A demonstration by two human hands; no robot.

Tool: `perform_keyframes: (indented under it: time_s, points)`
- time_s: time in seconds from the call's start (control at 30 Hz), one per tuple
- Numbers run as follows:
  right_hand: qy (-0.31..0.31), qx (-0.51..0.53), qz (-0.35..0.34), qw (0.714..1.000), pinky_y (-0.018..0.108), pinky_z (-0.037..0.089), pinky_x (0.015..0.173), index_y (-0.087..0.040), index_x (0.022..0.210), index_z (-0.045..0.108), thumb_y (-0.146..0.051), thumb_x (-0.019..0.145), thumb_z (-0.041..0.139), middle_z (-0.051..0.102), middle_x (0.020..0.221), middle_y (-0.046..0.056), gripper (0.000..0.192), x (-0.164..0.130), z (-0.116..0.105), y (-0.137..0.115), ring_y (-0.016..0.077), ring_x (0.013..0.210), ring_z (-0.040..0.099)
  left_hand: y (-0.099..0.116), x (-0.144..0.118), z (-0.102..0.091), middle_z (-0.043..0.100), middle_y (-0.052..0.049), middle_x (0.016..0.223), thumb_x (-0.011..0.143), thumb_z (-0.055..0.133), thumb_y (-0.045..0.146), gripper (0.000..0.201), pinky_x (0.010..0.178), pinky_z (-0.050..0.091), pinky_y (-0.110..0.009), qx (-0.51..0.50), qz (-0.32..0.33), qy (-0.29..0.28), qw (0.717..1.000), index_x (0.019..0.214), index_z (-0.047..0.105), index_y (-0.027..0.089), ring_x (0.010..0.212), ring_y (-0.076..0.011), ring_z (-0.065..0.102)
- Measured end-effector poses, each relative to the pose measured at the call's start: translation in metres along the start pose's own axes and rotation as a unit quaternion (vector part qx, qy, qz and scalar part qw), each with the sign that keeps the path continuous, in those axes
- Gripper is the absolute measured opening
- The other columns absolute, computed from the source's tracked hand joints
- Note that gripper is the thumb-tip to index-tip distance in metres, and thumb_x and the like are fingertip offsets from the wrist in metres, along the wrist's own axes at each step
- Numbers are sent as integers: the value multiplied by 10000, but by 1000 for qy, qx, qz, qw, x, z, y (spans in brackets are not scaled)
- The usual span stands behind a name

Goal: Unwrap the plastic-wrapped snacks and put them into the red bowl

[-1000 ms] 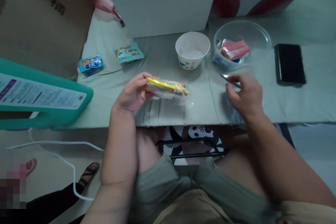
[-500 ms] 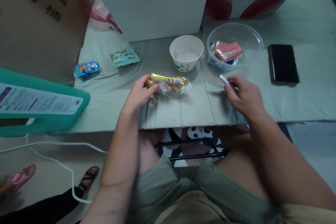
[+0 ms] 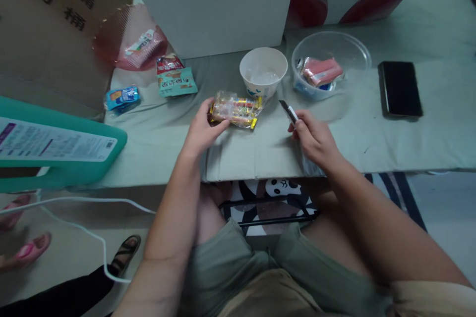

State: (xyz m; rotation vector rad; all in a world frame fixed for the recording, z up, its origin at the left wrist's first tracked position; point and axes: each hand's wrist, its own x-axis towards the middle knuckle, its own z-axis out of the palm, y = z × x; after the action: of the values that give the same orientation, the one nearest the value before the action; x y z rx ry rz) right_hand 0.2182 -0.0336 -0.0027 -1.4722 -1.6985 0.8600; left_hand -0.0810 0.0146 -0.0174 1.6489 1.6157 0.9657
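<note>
My left hand [image 3: 204, 128] grips the left end of a clear plastic pack of gold-wrapped snack sticks [image 3: 238, 110], just above the cloth-covered table. In my right hand [image 3: 316, 137] is a utility knife [image 3: 289, 112], its dark blade end pointing up and left toward the pack. A gap lies between the knife and the pack. Right behind the pack stands a white paper bowl [image 3: 263, 70]. A clear round plastic tub [image 3: 330, 65] with pink and blue packets in it sits beyond my right hand.
Left on the table are a blue snack packet [image 3: 122, 97], a teal packet [image 3: 177, 82] against a red one, and a reddish clear plastic container [image 3: 130, 42]. A black phone-like object [image 3: 400, 89] lies right. Boxes stand behind; a green board [image 3: 115, 139] juts in at left.
My left hand has turned the pack so its sticks show flat. My right hand has moved left with the knife. The reddish container has come into fuller view at the back left.
</note>
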Motion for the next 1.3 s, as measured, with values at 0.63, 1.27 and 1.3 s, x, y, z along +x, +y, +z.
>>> perform_keyframes:
  time_s: [0.63,1.27,1.3]
  points:
    - [-44,246,64,966,287,572,710,-255,1078,570,-659,972,464,733,1064,31,430,28,39,-8,113,716,691,39,-1,49,586,-124,1473,701,777,231,463,1231,275,-673,190,64,-34,979,1127,598,254,1489,-412,408]
    - [41,155,44,986,275,520,637,-239,990,612,-451,1001,450,603,851,20,267,17,31,-16,145,705,553,44,-17,57,537,-151,1379,808,772,230,115,1188,408,-586,114,3,-33,993,918,756,202,1453,-387,454]
    - [42,152,53,986,268,508,620,-241,985,607,-450,999,451,589,848,16,261,17,31,-15,143,697,543,44,-17,57,544,-147,1334,794,783,218,102,1185,416,-571,108,4,-32,994,890,759,196,1417,-370,490]
